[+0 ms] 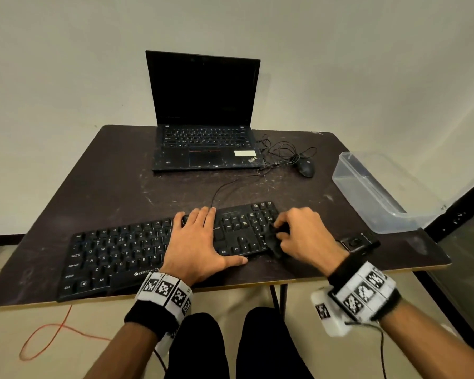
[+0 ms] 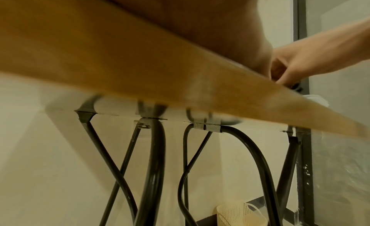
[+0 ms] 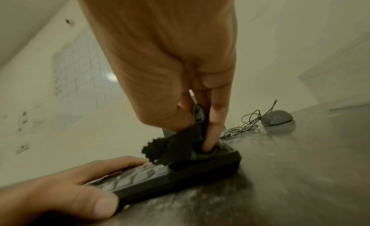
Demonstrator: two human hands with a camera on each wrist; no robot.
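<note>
A black wired keyboard point(image 1: 115, 255) lies along the front of a dark table point(image 1: 107, 181). My left hand point(image 1: 200, 242) rests flat on its middle keys with straight fingers, the thumb along the front edge. My right hand point(image 1: 298, 233) grips a small black cloth point(image 1: 274, 243) over the keypad at the right end. In the right wrist view the cloth point(image 3: 170, 148) is bunched under one fingertip point(image 3: 210, 140) that presses it onto the keyboard point(image 3: 180, 178), and the left hand point(image 3: 70, 196) lies beside it. The left wrist view shows mainly the table edge point(image 2: 120, 68) and the right hand point(image 2: 310, 58).
An open black laptop point(image 1: 203, 119) stands at the back, with a wired mouse point(image 1: 305, 168) and tangled cable to its right. A clear plastic container point(image 1: 381, 192) sits at the right edge. A small black device point(image 1: 359, 243) lies near my right wrist. Metal legs point(image 2: 154, 166) run under the table.
</note>
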